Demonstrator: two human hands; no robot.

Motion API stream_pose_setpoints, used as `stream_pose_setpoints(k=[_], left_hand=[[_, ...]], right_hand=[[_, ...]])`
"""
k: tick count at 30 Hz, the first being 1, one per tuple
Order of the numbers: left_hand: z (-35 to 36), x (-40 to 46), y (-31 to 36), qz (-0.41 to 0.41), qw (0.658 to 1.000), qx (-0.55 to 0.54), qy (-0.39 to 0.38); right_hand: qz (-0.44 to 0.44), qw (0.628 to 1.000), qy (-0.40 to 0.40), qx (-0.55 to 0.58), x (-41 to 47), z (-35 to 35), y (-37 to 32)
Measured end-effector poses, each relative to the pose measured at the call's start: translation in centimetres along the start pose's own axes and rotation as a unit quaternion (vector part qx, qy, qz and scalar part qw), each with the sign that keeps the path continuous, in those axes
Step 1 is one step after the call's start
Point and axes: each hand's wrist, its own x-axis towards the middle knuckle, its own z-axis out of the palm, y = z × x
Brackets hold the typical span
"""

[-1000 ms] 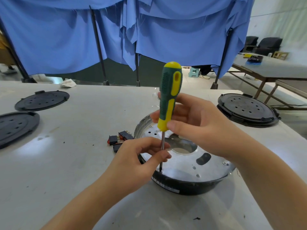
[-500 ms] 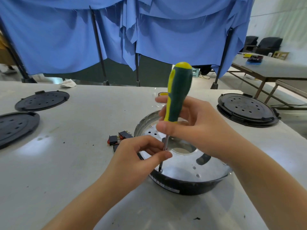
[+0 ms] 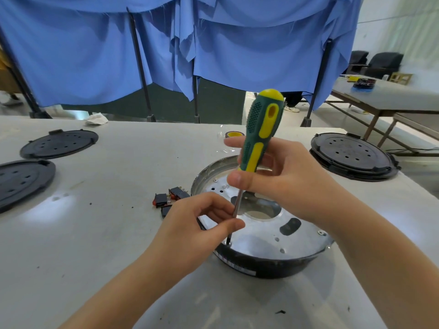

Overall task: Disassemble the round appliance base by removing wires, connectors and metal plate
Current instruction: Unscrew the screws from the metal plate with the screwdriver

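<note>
The round appliance base (image 3: 266,267) sits on the white table, black outside, with a shiny metal plate (image 3: 256,236) set in its top. A green and yellow screwdriver (image 3: 261,129) stands nearly upright, its tip at a screw on the plate's near-left rim. My right hand (image 3: 282,184) grips the lower end of the handle. My left hand (image 3: 202,222) pinches the steel shaft between thumb and fingers, just above the rim. Part of the plate is hidden behind both hands.
Small black and red switch connectors (image 3: 169,198) lie left of the base. Black round covers lie at the left (image 3: 59,143), far left (image 3: 21,181) and right (image 3: 351,157). A roll of yellow tape (image 3: 234,134) sits behind the screwdriver. Blue curtains hang beyond the table.
The screwdriver handle has turned in my right hand and tilted slightly right, while its tip stays at the same screw. My left hand keeps its pinch on the shaft.
</note>
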Motion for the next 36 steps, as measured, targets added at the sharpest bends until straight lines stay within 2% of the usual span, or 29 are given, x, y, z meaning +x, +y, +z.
stream_pose_setpoints(k=[4, 7, 10, 13, 17, 20, 24, 28, 31, 36], left_hand=[[0.1, 0.0, -0.1, -0.005, 1.0, -0.002, 0.006], [-0.1, -0.1, 0.0, -0.009, 1.0, 0.001, -0.002], [-0.2, -0.1, 0.2, -0.001, 0.999, 0.002, -0.049], [-0.2, -0.1, 0.3, 0.005, 0.998, -0.002, -0.057], [-0.2, 0.1, 0.1, -0.01, 1.0, -0.008, -0.009], [-0.1, 0.1, 0.0, -0.008, 1.0, -0.008, 0.013], [0.1, 0.0, -0.1, -0.003, 1.0, -0.003, 0.03], [0.3, -0.1, 0.0, 0.005, 0.999, 0.005, 0.034], [0.1, 0.0, 0.2, 0.008, 1.0, 0.006, 0.021], [-0.6, -0.1, 0.2, 0.003, 0.998, 0.002, -0.068]], right_hand=[[-0.024, 0.999, 0.019, 0.026, 0.1, -0.3, 0.3], [-0.029, 0.99, -0.044, 0.132, 0.1, -0.4, 0.3], [-0.024, 0.981, -0.103, 0.166, 0.0, -0.4, 0.3], [-0.014, 0.989, -0.082, 0.124, 0.0, -0.3, 0.1], [-0.019, 1.0, -0.011, 0.017, -0.1, 0.1, -0.1], [-0.033, 0.999, -0.002, 0.032, -0.1, 0.2, -0.2], [-0.03, 0.996, -0.039, 0.075, -0.3, 0.1, -0.3], [-0.038, 0.999, -0.005, 0.026, -0.3, 0.5, -0.3], [-0.05, 0.998, 0.02, 0.039, -0.2, 0.5, -0.1], [-0.04, 0.993, -0.053, 0.101, -0.1, -0.1, 0.1]])
